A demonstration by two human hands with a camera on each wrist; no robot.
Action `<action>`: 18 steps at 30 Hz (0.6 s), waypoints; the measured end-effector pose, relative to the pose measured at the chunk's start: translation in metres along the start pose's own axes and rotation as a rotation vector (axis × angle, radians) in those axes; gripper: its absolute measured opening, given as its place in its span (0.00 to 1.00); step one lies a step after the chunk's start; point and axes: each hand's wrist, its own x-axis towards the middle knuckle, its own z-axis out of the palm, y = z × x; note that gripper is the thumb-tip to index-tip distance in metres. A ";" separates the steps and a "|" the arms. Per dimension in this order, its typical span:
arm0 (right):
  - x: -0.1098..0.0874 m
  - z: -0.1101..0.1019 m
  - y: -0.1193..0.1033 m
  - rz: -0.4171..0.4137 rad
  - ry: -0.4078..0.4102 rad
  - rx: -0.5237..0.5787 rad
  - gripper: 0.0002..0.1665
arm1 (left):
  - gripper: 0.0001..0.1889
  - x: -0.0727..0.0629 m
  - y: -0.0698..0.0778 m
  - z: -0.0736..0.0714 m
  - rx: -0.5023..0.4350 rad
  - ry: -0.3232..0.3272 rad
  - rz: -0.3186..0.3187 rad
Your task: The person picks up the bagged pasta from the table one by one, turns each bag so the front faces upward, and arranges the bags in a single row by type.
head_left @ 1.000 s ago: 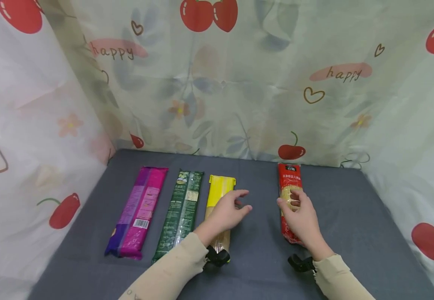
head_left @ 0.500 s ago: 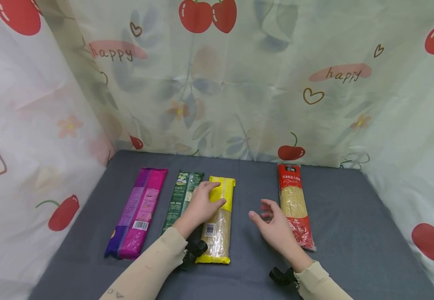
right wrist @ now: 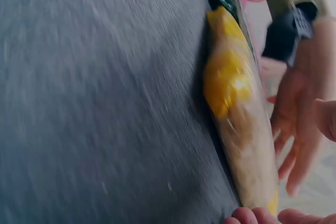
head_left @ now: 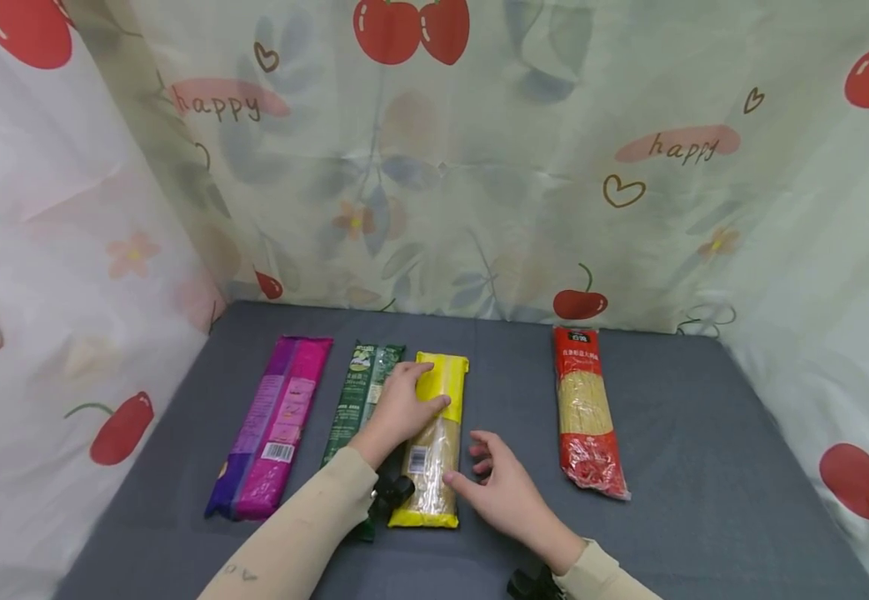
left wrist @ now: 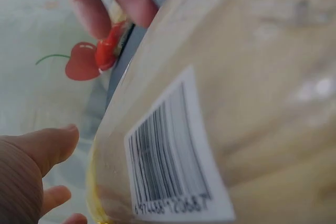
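My left hand hovers over the upper part of a clear pack of spaghetti with yellow ends, its fingers loosely spread and the thumb above the pack. It partly covers the green pack beside it. To the lower right of the yellow-ended pack is my right hand, palm turned inward, thumb close to the pack's right edge and fingers slightly bent around nothing. In the left wrist view the pack's barcode shows up close. The right wrist view has the pack lying lengthwise along the cloth.
A red pack of spaghetti lies on the right side of the grey cloth. On the left is a purple and pink pack. Printed curtains with cherries stand behind and at both sides.
My right hand has left the red pack, moving left and nearer to the yellow-ended pack. The left hand shifted left, then stayed over the yellow-ended pack. The red pack's lower end has swung right.
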 end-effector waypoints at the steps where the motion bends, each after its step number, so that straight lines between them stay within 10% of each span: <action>1: 0.000 0.003 0.000 0.004 -0.019 -0.005 0.48 | 0.34 0.001 0.000 0.001 0.004 -0.007 -0.010; 18: 0.002 0.022 -0.004 0.015 -0.100 -0.133 0.57 | 0.44 0.009 -0.001 0.003 0.107 -0.103 -0.090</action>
